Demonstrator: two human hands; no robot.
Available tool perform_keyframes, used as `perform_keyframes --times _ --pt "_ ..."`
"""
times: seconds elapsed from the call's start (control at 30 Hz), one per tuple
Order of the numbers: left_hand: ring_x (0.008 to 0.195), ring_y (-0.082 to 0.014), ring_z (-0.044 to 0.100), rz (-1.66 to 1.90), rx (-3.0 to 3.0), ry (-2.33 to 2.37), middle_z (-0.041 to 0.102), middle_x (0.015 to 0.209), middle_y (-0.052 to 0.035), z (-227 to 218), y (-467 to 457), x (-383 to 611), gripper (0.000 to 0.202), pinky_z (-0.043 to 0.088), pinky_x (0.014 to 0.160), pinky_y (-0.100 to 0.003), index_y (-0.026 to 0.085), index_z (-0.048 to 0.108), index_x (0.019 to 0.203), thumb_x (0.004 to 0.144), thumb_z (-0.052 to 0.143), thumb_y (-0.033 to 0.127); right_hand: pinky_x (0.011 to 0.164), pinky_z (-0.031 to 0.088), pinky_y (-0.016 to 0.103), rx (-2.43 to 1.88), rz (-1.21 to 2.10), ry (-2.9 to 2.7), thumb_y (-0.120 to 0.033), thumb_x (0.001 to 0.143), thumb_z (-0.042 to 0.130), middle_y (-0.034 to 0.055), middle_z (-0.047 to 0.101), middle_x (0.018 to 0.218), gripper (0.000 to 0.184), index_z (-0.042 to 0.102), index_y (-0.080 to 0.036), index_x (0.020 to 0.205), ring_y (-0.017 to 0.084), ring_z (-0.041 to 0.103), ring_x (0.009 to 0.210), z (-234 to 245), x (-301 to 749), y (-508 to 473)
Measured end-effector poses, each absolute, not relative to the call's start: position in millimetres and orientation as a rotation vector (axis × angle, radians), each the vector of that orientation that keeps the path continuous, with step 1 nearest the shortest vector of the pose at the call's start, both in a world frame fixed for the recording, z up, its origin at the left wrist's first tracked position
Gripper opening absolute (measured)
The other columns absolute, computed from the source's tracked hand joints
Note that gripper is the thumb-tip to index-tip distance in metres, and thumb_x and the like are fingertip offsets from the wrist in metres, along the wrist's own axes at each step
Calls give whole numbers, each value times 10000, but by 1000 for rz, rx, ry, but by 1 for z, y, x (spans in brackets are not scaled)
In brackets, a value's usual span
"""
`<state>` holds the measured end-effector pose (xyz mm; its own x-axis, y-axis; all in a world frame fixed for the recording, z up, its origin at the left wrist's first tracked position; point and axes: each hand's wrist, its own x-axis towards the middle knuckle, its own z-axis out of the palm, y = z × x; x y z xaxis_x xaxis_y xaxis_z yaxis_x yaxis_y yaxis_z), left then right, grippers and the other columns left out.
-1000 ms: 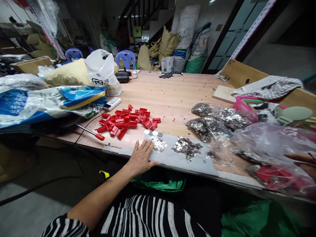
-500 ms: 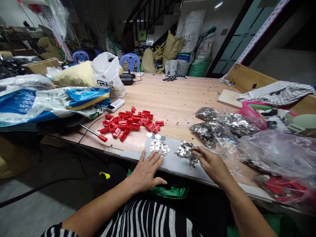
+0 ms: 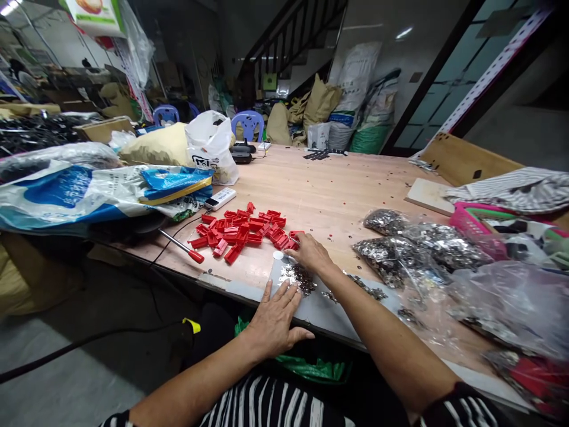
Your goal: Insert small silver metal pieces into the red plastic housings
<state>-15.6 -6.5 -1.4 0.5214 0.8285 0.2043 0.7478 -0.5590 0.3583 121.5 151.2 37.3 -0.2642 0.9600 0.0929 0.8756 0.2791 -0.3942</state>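
Note:
My left hand (image 3: 275,320) rests flat at the table's front edge, fingers spread. Its fingertips touch the near side of a pile of small shiny metal pieces (image 3: 297,277) on a grey sheet (image 3: 335,317). Beyond that pile, my right hand (image 3: 311,254) is curled, with its fingertips at a red plastic part (image 3: 297,235) on the right end of a heap of similar red parts (image 3: 237,231). One white disc (image 3: 278,255) shows beside the right fingers. My right forearm partly covers a second spread of metal pieces (image 3: 367,287).
Clear bags of metal pieces (image 3: 395,255) lie on the right, near a pink basket (image 3: 473,222). A red-handled tool (image 3: 195,256) juts out at the left, below a white device (image 3: 221,198). Blue-white sacks (image 3: 102,190) cover the table's left end.
My right hand has moved left and forward from the right-hand metal pieces to the red parts. The left hand stays by its pile. The view has shifted slightly.

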Motion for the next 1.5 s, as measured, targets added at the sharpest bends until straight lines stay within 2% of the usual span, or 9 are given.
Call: perform_keyframes --times 0.2,0.37,0.5,0.67,0.73,0.83,0.97,1.27,1.5 --pt "1401 -292 240 722 2298 1389 389 1456 -148 1 -2 -27 683 187 1128 -580 151 347 1404 863 444 556 762 447 331 -1716 414 -2170 -423 749 653 117 632 1039 435 592 -169 1098 247 594 930 41 122 152" --pt "1308 -262 418 1163 1602 1255 515 1364 -110 16 0 -33 474 298 1112 -480 211 501 1293 874 509 432 796 447 309 -1440 566 -2086 -422 756 654 69 626 1074 400 580 -204 1084 201 578 942 60 133 112" --pt "952 -205 648 1136 865 1019 623 1163 -106 31 -2 -32 507 539 819 -361 207 443 1305 866 528 444 713 457 293 -1169 773 -2151 -369 754 678 48 612 1001 379 558 -212 1078 159 564 758 70 134 51" --pt "664 -105 628 855 634 758 659 956 -80 35 -13 -26 388 527 594 -219 162 571 1109 838 578 438 829 459 319 -1110 830 -2105 -250 750 687 47 587 1059 385 532 -241 1102 191 565 935 60 137 -3" --pt "646 -99 629 822 614 725 663 921 -71 34 -18 -24 351 524 603 -215 157 568 1084 823 615 388 874 450 325 -1076 844 -2089 -230 744 694 55 570 1139 454 509 -249 1159 202 545 1020 53 144 -14" --pt "687 -131 665 803 598 726 667 905 -66 33 -25 -24 317 537 653 -247 161 537 1076 815 641 308 727 486 293 -1186 907 -2030 -285 787 662 51 572 1166 440 494 -265 1193 166 585 829 44 166 -24" --pt "782 -193 697 823 553 754 668 889 -63 34 -31 -25 261 551 667 -263 161 520 1019 812 646 259 670 462 295 -1548 684 -1863 -307 880 515 40 641 971 130 570 -240 977 169 584 726 34 214 -29" --pt "740 -183 701 851 488 753 665 945 -77 37 -36 -7 224 557 601 -224 142 518 909 790 671 254 638 410 282 -1941 252 -1932 -281 847 507 31 655 841 83 564 -224 825 192 610 759 24 251 -26" --pt "762 -189 705 873 479 730 673 896 -53 35 -36 -11 394 567 651 -238 202 494 1173 812 650 223 595 383 263 -1941 193 -1946 -261 845 520 20 653 835 72 558 -225 797 170 601 718 20 245 -23"
